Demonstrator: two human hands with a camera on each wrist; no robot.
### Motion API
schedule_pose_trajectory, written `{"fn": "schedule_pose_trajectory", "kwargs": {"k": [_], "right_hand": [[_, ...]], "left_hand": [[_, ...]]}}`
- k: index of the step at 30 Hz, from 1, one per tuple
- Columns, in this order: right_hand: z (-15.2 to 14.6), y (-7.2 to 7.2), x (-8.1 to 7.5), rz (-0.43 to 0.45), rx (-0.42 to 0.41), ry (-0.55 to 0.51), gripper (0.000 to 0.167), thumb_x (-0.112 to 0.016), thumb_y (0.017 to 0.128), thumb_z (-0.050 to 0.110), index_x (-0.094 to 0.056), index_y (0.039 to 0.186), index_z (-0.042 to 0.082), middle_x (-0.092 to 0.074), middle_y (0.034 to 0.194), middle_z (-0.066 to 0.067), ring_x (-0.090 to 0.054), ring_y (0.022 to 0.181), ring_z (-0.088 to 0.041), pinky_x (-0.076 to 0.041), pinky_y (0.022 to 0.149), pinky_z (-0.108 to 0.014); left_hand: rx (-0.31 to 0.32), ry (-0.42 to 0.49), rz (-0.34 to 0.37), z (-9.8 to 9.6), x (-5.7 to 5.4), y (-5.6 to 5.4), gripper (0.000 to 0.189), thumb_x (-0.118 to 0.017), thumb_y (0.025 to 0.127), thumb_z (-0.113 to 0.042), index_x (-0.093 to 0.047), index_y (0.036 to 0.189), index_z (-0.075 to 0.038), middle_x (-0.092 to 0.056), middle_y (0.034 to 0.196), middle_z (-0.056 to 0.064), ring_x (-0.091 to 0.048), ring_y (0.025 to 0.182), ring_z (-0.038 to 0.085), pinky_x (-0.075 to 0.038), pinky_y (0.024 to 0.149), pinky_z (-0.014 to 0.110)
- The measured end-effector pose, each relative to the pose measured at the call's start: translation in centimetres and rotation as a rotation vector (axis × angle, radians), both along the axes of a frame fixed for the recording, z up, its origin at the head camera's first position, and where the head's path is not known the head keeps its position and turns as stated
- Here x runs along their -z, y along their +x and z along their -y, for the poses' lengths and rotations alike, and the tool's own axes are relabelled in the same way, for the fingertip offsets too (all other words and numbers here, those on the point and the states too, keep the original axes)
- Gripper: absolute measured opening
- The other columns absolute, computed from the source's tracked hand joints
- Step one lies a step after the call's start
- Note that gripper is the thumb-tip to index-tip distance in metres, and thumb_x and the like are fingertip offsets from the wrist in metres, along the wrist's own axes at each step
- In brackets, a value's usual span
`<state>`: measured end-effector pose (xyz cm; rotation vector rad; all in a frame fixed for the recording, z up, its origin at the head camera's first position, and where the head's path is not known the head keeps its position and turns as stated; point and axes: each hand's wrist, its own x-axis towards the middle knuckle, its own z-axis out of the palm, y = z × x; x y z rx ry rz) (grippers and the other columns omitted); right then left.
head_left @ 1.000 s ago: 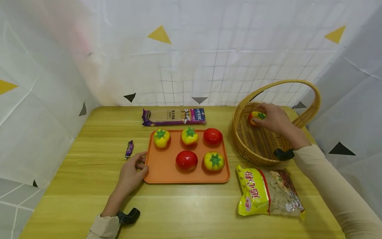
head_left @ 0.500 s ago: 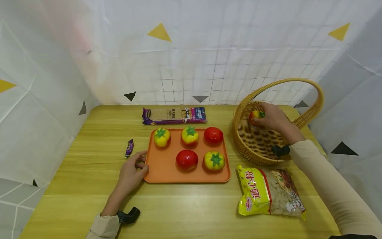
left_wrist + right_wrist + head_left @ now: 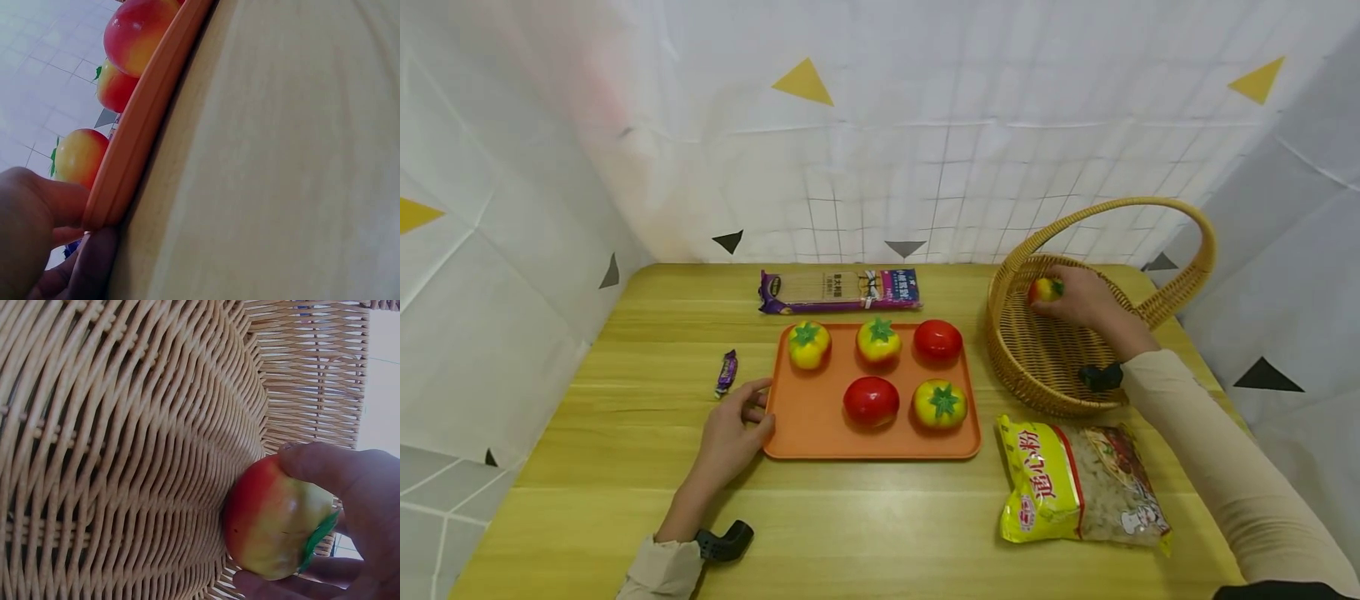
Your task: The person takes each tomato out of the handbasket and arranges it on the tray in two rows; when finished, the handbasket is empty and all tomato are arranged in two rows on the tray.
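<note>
My right hand (image 3: pixel 1078 296) is inside the wicker basket (image 3: pixel 1011 367), holding a red-and-yellow toy tomato (image 3: pixel 275 519) with a green leaf top. In the right wrist view, thumb and fingers grip the tomato's sides, and its red end is right at the woven bottom. My left hand (image 3: pixel 730 433) pinches the left edge of the orange tray (image 3: pixel 801 433); in the left wrist view the tray's rim (image 3: pixel 125 169) lies between thumb and fingers. On the tray are several toy tomatoes, among them a yellow one (image 3: pixel 809 346) at the back left and a red one (image 3: pixel 871 402) in front.
Behind the tray lies a purple-ended pack of spaghetti (image 3: pixel 838 292). A yellow bag of macaroni (image 3: pixel 1082 483) lies in front of the basket, and a small purple wrapped candy (image 3: pixel 726 372) lies left of the tray. The basket's tall handle (image 3: pixel 1120 204) arches over its opening.
My right hand has sunk slightly deeper into the basket with the toy tomato still in its grip. The left hand stays at the tray's edge.
</note>
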<state>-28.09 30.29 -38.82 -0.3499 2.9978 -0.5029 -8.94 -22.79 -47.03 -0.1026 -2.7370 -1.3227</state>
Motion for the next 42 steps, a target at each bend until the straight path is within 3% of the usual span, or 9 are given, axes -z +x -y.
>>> {"fn": "schedule_pose_trajectory", "kwargs": {"k": [13, 23, 32, 42], "right_hand": [[-0.7, 0.7, -0.4, -0.016, 0.010, -0.001, 0.071, -0.076, 0.087, 0.032, -0.049, 0.140, -0.006, -0.058, 0.119, -0.030, -0.057, 0.099, -0.043, -0.045, 0.081, -0.059], [-0.2, 2.5, -1.8, -0.071, -0.025, 0.003, 0.069, -0.077, 0.087, 0.031, -0.050, 0.139, -0.006, -0.057, 0.119, -0.030, -0.057, 0.097, -0.043, -0.045, 0.077, -0.057], [0.5, 4.0, -3.1, -0.070, -0.023, 0.005, 0.071, -0.077, 0.088, 0.034, -0.049, 0.141, -0.003, -0.056, 0.124, -0.031, -0.057, 0.100, -0.044, -0.046, 0.078, -0.058], [1.2, 6.4, -5.1, -0.141, -0.059, -0.005, 0.068, -0.077, 0.087, 0.033, -0.053, 0.139, -0.002, -0.058, 0.124, -0.027, -0.059, 0.093, -0.038, -0.048, 0.070, -0.052]], "left_hand": [[-0.001, -0.009, -0.002, 0.0, 0.0, -0.1, 0.051, -0.069, 0.086, -0.001, -0.060, 0.136, -0.007, -0.067, 0.105, 0.009, -0.067, 0.083, 0.017, -0.053, 0.073, 0.033], [-0.003, -0.017, 0.012, -0.1, -0.2, -0.1, 0.052, -0.069, 0.086, -0.002, -0.059, 0.137, -0.007, -0.066, 0.106, 0.009, -0.067, 0.084, 0.017, -0.054, 0.075, 0.037], [-0.003, -0.018, 0.003, 0.0, 0.0, -0.1, 0.051, -0.069, 0.086, -0.003, -0.059, 0.137, -0.007, -0.066, 0.105, 0.009, -0.067, 0.084, 0.018, -0.054, 0.073, 0.034], [-0.002, 0.001, 0.007, 0.0, 0.0, 0.0, 0.051, -0.069, 0.087, -0.001, -0.059, 0.137, -0.007, -0.067, 0.106, 0.009, -0.067, 0.084, 0.017, -0.054, 0.073, 0.035]]}}
